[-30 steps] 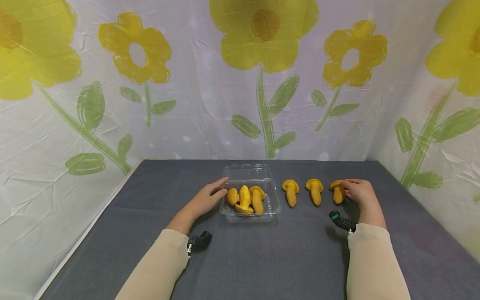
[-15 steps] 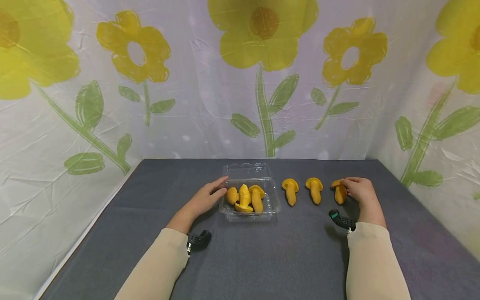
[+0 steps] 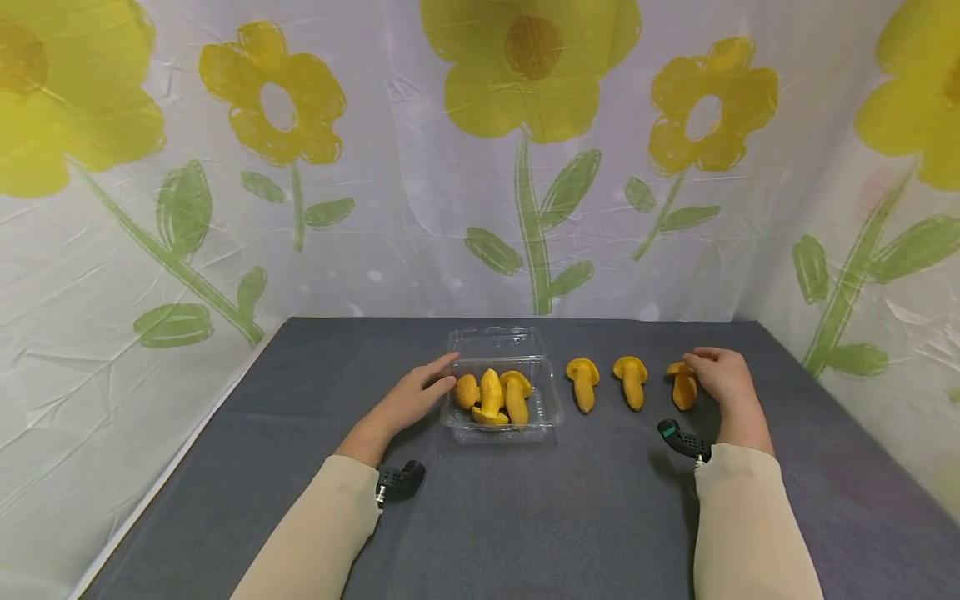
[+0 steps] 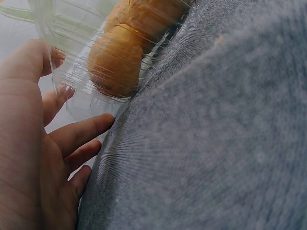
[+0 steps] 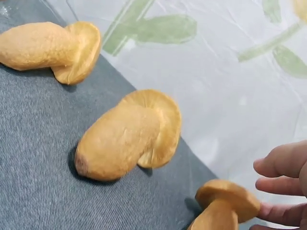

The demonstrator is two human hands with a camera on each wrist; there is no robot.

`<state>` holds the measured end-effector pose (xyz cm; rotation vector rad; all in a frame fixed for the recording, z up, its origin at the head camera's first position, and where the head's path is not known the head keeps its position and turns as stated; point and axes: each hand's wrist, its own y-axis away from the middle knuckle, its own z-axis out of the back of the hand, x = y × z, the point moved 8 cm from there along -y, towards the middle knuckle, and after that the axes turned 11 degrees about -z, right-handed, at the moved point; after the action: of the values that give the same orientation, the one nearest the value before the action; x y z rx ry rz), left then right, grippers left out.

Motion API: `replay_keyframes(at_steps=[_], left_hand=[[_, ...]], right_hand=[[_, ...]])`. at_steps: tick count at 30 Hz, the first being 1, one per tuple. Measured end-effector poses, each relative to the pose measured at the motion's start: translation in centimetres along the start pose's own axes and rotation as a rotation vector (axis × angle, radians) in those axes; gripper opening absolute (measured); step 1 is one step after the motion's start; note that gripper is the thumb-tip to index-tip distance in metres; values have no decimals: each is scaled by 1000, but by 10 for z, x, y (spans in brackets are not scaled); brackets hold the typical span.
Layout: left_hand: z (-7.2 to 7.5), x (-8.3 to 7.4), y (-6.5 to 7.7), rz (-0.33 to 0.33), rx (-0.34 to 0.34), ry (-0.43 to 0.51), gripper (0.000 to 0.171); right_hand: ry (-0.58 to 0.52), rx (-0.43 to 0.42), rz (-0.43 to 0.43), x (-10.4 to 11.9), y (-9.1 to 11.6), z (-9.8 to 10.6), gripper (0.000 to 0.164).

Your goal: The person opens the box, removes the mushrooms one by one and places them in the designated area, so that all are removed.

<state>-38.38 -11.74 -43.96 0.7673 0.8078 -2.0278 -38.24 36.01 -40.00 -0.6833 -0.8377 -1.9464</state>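
Note:
On the right of the head view, my right hand (image 3: pixel 722 377) is at the cap of a yellow-brown mushroom (image 3: pixel 683 390) lying on the dark cloth. In the right wrist view its fingers are spread, with one fingertip (image 5: pixel 266 211) right at the cap's edge. Two more mushrooms, one in the middle (image 3: pixel 632 387) and one on the left (image 3: pixel 582 388), lie to its left in a row. My left hand (image 3: pixel 408 403) rests at the left side of a clear plastic clamshell box (image 3: pixel 551 408), fingers extended and thumb by the rim. Several mushrooms (image 3: pixel 490 396) lie inside the box.
The box's lid (image 3: pixel 497 342) is folded back behind it. A dark grey cloth (image 3: pixel 570 517) covers the table. Behind and along the sides hangs a white curtain (image 3: pixel 405 208) printed with yellow flowers.
The rightmost mushroom has shifted slightly right and turned a little. My right hand's fingers have eased up and away from its stem. My left hand stays at the box.

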Motion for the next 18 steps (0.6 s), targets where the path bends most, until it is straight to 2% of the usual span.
replay_keyframes(at_steps=[18], left_hand=[[0, 0, -1, -1, -2, -8, 56]], right_hand=[[206, 65, 188, 58, 29, -16, 68]])
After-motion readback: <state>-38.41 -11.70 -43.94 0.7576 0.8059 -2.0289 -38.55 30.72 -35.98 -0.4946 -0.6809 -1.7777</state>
